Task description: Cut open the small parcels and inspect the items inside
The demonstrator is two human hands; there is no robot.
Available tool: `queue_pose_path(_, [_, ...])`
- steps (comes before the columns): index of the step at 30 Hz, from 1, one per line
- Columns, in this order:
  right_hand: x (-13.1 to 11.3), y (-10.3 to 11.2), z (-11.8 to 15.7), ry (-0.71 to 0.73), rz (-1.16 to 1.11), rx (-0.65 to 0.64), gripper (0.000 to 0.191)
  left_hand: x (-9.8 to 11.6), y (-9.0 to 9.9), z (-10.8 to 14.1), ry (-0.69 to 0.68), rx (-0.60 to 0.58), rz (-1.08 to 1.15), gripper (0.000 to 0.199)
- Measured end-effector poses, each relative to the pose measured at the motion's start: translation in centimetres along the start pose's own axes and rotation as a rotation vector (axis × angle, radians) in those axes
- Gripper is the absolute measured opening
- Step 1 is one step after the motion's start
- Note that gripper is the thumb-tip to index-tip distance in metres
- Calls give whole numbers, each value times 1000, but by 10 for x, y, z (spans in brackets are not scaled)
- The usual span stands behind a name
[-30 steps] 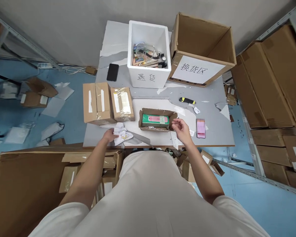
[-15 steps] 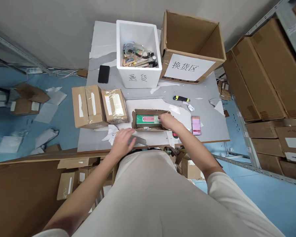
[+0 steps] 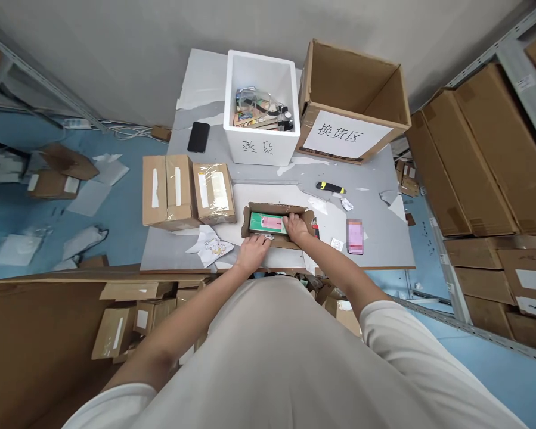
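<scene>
In front of me on the table lies an opened small cardboard box [image 3: 307, 215] with a green and pink packet box [image 3: 266, 222] inside it. My left hand [image 3: 253, 252] is closed over the cardboard box's front wall, fingertips at its rim. My right hand [image 3: 296, 229] reaches into the cardboard box from the right, its bent fingers gripping the right end of the green and pink packet box. The undersides of the fingers are hidden. A red and black object [image 3: 315, 229] shows partly behind the right wrist.
A white foam bin [image 3: 261, 149] of mixed goods and a large open carton [image 3: 352, 107] stand at the back. Taped parcels [image 3: 214, 193], crumpled paper [image 3: 211, 245] and a black phone [image 3: 199, 137] are left. A yellow-black cutter [image 3: 331, 187] and pink-screened phone [image 3: 355, 236] lie right.
My left hand has moved right, from beside the crumpled paper to the cardboard box's front wall. My right hand stays at the packet box's right end. The camera view has shifted slightly.
</scene>
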State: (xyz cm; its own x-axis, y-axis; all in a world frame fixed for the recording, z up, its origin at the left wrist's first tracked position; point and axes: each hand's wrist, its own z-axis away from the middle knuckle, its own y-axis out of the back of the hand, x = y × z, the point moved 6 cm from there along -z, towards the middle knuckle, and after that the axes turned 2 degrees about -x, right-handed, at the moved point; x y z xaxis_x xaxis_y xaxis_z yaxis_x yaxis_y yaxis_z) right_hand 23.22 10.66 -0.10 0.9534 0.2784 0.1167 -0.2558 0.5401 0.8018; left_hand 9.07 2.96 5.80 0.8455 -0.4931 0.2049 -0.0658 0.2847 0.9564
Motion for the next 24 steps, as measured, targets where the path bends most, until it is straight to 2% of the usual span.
queue_pose_path(4, [-1,-4,-5,31,6,-14,42,2,0,0,0,4,-24,27])
queue_pose_path(7, [0,4,-4,97,-9,-3,64,2,0,-3,4,9,-54,25])
queue_pose_path(9, [7,16,4,130,-19,19,71,2,0,-5,-1,12,-79,26])
queue_pose_path(11, [16,31,17,162,-73,96,67,2,-1,-6,-10,17,-98,27])
queue_pose_path(14, [28,57,41,238,-299,321,60,1,-2,-7,-22,18,-99,29])
queue_pose_path(16, [31,66,53,273,-473,462,59,1,-2,-7,-30,14,-85,28])
queue_pose_path(20, [11,64,57,326,-601,585,50,2,-1,-8,-36,22,-81,25])
queue_pose_path(24, [-15,60,50,366,-524,581,50,3,2,-8,-43,29,-95,24])
